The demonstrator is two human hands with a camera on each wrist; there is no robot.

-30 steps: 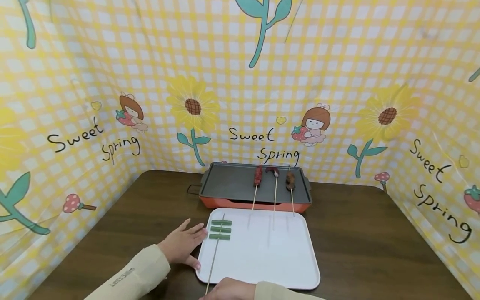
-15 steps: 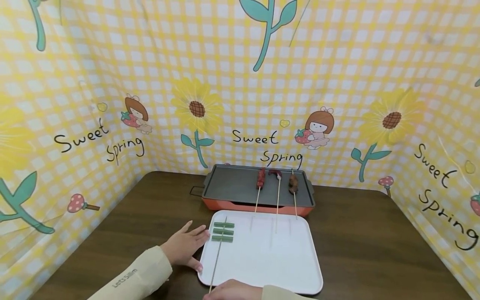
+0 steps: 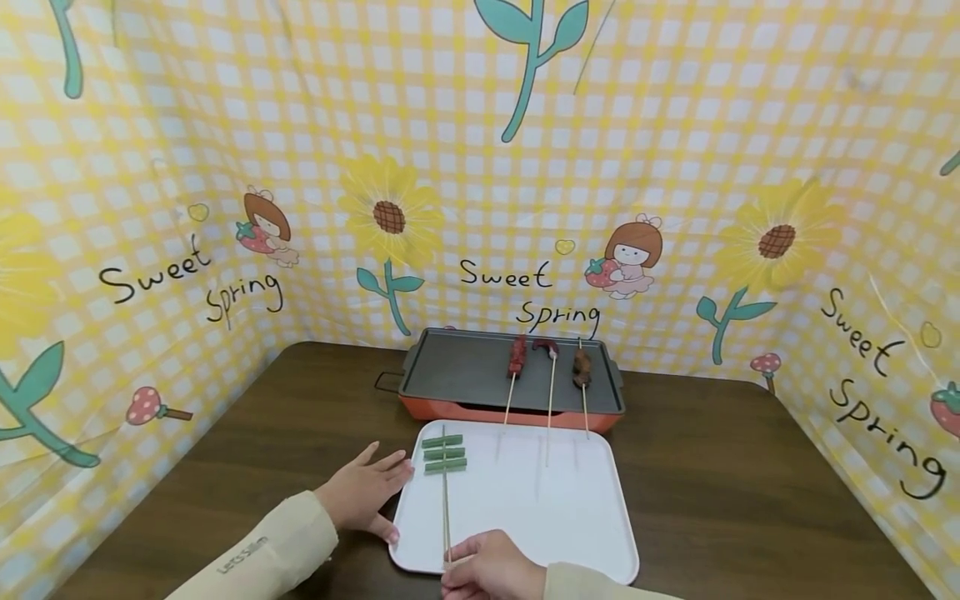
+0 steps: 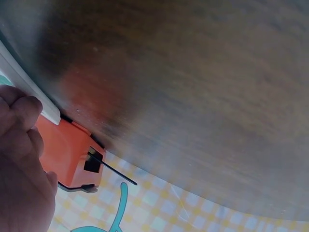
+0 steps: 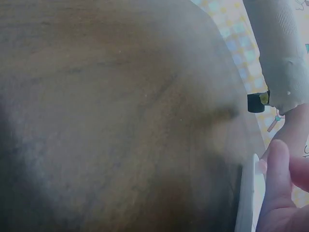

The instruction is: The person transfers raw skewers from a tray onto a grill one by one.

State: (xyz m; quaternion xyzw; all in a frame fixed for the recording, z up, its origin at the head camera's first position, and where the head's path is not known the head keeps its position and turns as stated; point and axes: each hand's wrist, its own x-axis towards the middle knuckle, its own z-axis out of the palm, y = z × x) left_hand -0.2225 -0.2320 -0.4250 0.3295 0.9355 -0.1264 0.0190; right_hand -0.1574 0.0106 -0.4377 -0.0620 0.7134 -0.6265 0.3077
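Note:
My right hand (image 3: 491, 567) pinches the lower end of a skewer (image 3: 446, 508) over the near edge of the white tray (image 3: 555, 533). Three short green vegetable sticks (image 3: 445, 454) are threaded crosswise near its far end, over the tray's back left corner. With fingers spread, my left hand (image 3: 363, 492) rests along the tray's left edge, its thumb and fingertips at the rim. The left wrist view shows that hand (image 4: 19, 154) beside the tray rim (image 4: 29, 82). In the right wrist view, the thumb and part of my right hand (image 5: 280, 203) show; the skewer is hidden there.
Behind the tray stands an orange grill (image 3: 510, 411) with a dark flat plate. On its right half lie a red meat skewer (image 3: 517, 358), a dark red curled piece (image 3: 547, 346) on a stick, and a brown skewer (image 3: 582, 367). Their sticks reach over the tray.
My right hand has moved forward and right with the skewer, which now points more straight away from me. The green sticks have shifted slightly forward. The left hand stays at the tray's edge.

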